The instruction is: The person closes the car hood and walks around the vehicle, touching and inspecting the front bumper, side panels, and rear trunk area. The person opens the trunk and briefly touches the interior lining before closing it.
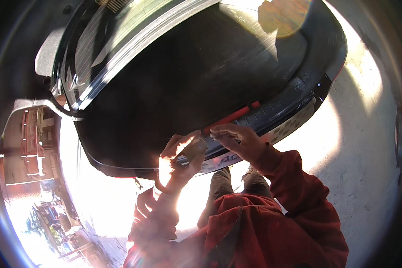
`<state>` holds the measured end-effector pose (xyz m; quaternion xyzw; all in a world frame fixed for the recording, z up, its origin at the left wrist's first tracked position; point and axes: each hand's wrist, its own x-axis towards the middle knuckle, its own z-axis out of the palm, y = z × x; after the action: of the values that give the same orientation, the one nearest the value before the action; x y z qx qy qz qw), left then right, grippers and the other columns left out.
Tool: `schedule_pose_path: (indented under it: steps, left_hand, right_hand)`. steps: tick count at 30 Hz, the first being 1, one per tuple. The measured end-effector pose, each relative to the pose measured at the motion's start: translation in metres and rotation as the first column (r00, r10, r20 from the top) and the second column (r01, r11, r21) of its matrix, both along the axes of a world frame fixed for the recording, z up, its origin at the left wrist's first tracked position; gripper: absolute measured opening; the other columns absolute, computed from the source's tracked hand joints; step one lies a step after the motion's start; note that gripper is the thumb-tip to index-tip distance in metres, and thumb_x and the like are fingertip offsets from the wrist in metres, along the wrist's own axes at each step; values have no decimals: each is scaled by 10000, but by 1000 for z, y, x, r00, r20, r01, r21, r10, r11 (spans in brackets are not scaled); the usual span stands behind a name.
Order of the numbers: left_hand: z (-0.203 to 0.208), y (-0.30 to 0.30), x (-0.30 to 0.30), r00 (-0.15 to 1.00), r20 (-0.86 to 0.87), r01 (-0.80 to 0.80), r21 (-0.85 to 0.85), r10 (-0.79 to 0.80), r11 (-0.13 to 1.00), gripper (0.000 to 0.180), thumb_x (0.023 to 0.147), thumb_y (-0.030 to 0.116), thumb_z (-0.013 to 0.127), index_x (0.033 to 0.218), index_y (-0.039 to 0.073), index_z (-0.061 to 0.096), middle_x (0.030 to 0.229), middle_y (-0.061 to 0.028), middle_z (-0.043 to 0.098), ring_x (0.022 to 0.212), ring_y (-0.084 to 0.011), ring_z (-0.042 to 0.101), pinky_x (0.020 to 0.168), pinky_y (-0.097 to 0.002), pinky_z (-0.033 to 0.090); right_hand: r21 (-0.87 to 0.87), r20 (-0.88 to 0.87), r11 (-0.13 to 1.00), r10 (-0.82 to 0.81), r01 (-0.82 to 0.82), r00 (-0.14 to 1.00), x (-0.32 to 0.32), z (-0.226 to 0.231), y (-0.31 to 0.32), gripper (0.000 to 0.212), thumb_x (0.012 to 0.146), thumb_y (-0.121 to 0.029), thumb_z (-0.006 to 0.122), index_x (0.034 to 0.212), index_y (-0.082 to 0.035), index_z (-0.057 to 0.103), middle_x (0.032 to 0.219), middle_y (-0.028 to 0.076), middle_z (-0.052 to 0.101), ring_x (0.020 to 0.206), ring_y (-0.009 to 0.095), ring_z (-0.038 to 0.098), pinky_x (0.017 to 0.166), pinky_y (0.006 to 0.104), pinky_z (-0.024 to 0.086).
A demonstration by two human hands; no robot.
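Observation:
My left hand [173, 161] is closed round a small, rounded grey-brown object [195, 148], whose kind I cannot make out. Sunlight washes out part of that hand. Close by on the right, my right hand [242, 142] has its fingers curled together with the tips toward the object, a small gap apart from it. Whatever those fingertips pinch, if anything, is too small to tell. Both hands are over the rear edge of a car's open boot [178, 76]. A red strip [230, 116] lies along the boot's sill just beyond them.
The dark bumper [295, 96] curves away to the right. At the upper left rises the raised tailgate with its glass [120, 40]. My legs [221, 185] stand behind the bumper on a brightly lit floor [321, 138]. Shelving and clutter [53, 219] are at the far left.

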<state>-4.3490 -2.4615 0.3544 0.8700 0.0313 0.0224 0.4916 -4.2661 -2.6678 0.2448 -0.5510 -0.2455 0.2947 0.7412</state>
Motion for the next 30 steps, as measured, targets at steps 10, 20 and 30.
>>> schedule_pose_path:
  steps: [10,20,30]
  left_hand:
    - [35,-40,-95,988,133,18,-621,82,784,417,910,19,749,1299,-17,604,1160,-144,700,961,-199,699,889,-328,559]
    - [6,-29,-124,988,128,43,-782,92,622,241,963,49,685,1201,14,690,1057,-95,741,935,-145,678,861,-303,559]
    - [-23,-17,-148,973,-90,-196,-808,213,555,246,987,76,673,1218,-7,689,1097,-67,729,991,-136,664,889,-284,541]
  right_hand:
    - [-115,456,955,-194,273,869,-78,105,-11,261,998,-177,623,1138,41,656,902,97,702,775,150,659,718,292,548]
    - [-181,464,983,61,27,884,-88,88,-5,306,850,-49,726,1140,11,650,974,135,668,751,196,714,632,291,586]
    - [-90,-52,987,132,-136,990,-105,88,3,199,1015,-92,598,1186,1,643,986,83,696,902,134,647,811,295,510]
